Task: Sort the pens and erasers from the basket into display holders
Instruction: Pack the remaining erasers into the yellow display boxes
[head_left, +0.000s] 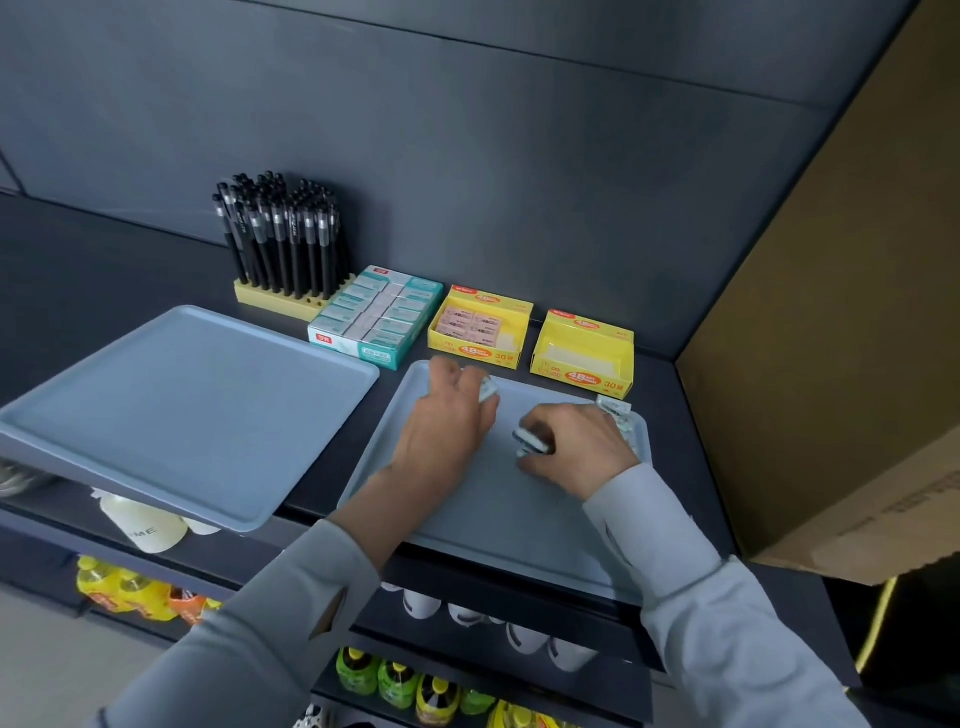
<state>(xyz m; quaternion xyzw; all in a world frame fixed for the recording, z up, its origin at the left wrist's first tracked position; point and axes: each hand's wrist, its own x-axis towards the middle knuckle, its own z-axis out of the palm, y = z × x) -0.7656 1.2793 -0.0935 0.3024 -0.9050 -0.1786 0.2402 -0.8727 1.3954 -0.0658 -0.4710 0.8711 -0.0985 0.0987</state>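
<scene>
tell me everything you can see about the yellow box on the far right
The right yellow box is an open-topped cardboard carton with an orange oval label reading 4B and a 30 on its front. Its inside shows only pale lining, no erasers. It stands upright on the dark counter near the back wall, apart from the other yellow box.

Pens (280, 234) stand in holder (270, 302); erasers (614, 409) lie on tray (493, 525).

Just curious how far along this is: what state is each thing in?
Yellow pen holder: packed with black pens, upright.
Teal cardboard eraser box: looks full.
Left yellow eraser box: partly filled.
Right yellow eraser box: no erasers visible.
Left hand: grips a wrapped eraser.
Right hand: grips wrapped erasers.
</scene>
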